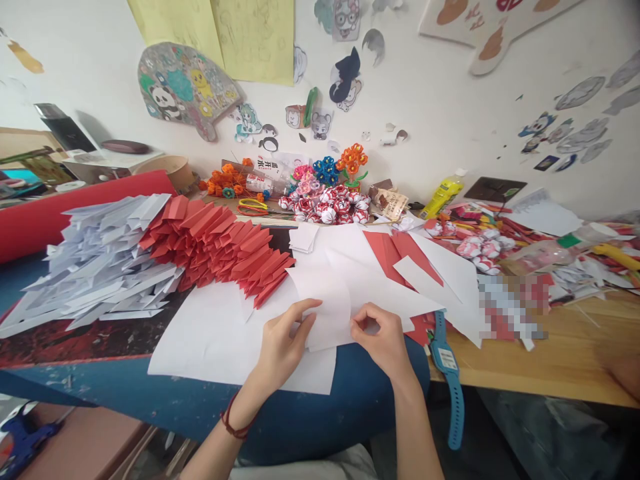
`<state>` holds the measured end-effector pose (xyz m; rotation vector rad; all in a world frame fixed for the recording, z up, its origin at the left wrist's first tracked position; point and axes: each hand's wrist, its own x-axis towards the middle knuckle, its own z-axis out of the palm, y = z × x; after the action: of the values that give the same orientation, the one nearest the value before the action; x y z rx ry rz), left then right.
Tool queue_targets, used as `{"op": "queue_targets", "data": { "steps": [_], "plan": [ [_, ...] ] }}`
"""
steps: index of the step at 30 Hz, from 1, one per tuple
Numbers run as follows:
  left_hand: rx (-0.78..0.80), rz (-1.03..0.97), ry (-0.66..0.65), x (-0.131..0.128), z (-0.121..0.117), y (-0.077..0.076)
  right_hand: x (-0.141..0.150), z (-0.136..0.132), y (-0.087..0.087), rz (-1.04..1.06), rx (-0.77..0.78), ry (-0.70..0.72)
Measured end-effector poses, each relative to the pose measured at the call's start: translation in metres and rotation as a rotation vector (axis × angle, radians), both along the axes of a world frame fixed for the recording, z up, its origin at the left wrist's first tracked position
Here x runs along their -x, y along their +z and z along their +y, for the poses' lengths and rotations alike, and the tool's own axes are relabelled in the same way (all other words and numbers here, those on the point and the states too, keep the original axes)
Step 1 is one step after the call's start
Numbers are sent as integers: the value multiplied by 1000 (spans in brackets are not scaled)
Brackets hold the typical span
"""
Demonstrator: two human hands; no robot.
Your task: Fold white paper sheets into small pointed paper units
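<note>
A small white sheet of paper [325,303] lies in front of me, bowed upward along its right side. My right hand [383,337] pinches that right edge between thumb and forefinger. Over its left part is my left hand [285,343], with thumb and forefinger curved and a gap between their tips. Beneath both hands a larger white sheet [210,340] spreads over the table edge. To the left, a dense row of folded red paper pieces [220,243] adjoins a pile of folded white paper pieces [110,260].
Red paper sheets [395,257] lie beyond my right hand, and a blue watch [444,360] hangs at the table edge. Paper and craft flowers [327,203] crowd the back. A yellow bottle [443,193] leans against the wall. Paper scraps and a clear bottle [555,253] clutter the right.
</note>
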<state>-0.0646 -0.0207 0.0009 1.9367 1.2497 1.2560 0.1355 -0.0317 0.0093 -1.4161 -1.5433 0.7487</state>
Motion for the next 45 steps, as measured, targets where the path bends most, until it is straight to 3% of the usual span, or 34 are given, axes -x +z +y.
{"op": "queue_targets", "data": {
  "steps": [12,17,24,45],
  "plan": [
    [2,5,-1,0,0,-4,1,1,-10,-52,-84,-80],
    [43,9,58,-1,0,-1,-1,-1,-5,-11,-79,-23],
    [68,34,16,-1,2,1,-3,-1,-5,-5,-97,20],
    [5,30,-23,-2,-1,-8,9,1,-13,-229,-270,-146]
  ]
}}
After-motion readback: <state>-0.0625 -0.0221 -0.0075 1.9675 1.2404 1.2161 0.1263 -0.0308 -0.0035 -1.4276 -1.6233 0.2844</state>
